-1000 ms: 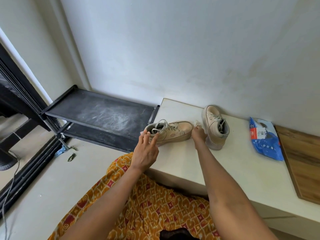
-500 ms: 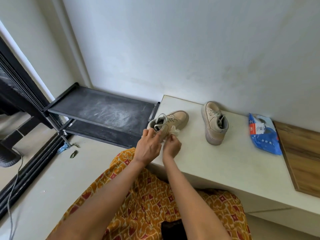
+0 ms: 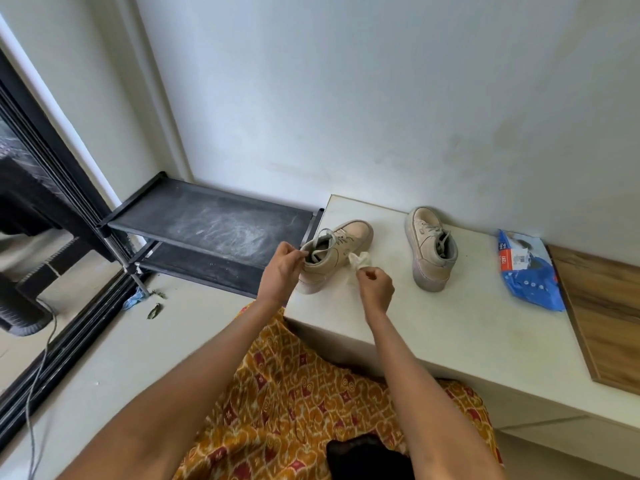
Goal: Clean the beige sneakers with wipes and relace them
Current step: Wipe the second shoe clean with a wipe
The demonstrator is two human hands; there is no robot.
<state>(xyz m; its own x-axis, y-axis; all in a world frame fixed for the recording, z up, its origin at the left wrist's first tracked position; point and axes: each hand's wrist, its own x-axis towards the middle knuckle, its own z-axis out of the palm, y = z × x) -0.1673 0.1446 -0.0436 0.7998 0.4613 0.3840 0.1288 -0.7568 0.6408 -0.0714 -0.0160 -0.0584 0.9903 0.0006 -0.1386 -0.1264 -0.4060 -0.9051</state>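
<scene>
Two beige sneakers stand on a low white bench [image 3: 450, 327]. The left sneaker [image 3: 341, 251] is at the bench's left end, toe pointing away, laces loose. My left hand [image 3: 282, 273] grips its heel collar. My right hand [image 3: 375, 285] pinches a crumpled white wipe [image 3: 358, 263] just beside the shoe's right side. The right sneaker [image 3: 431, 247] stands apart further right, near the wall, laces still in it.
A blue pack of wipes [image 3: 530, 271] lies on the bench at the right, next to a wooden board [image 3: 606, 313]. A dusty black shoe rack [image 3: 211, 233] stands left of the bench. My orange patterned skirt fills the foreground.
The left sneaker was turned from sideways to toe-away and set near the bench's left end. My right hand came back from the toe and now holds the wipe beside the shoe.
</scene>
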